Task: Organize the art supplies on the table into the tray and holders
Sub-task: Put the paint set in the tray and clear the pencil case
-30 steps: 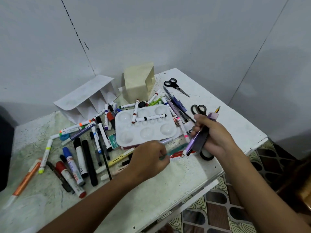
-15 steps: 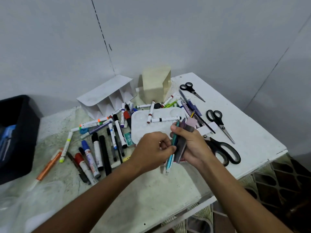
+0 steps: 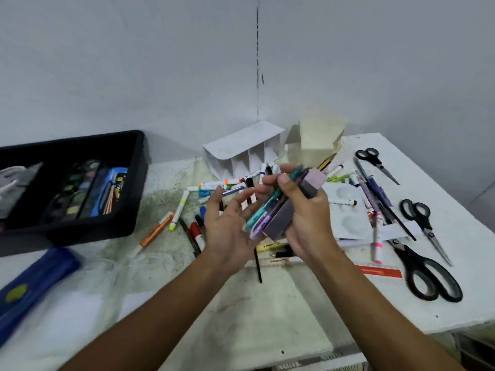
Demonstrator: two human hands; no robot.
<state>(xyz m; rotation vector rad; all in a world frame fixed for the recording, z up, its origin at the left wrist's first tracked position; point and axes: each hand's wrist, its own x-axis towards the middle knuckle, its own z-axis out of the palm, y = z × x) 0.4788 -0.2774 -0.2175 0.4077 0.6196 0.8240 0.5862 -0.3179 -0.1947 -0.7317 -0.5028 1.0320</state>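
A white table (image 3: 334,303) stands in a grey corner. The right hand (image 3: 308,218) grips a bundle of pens (image 3: 270,210) above the table centre, fingers curled round it so several items move in one trip. The left hand (image 3: 227,223) is spread open beside the bundle, holding nothing. Half a second ago it pinched the teal pen into the bundle; the black tray (image 3: 128,226), at the left, is now fully in view

We see a bundle of pens (image 3: 263,214), teal and purple, held tilted above the table; scattered markers (image 3: 179,210) lie below, and the black tray (image 3: 128,183) holds what looks like paints.
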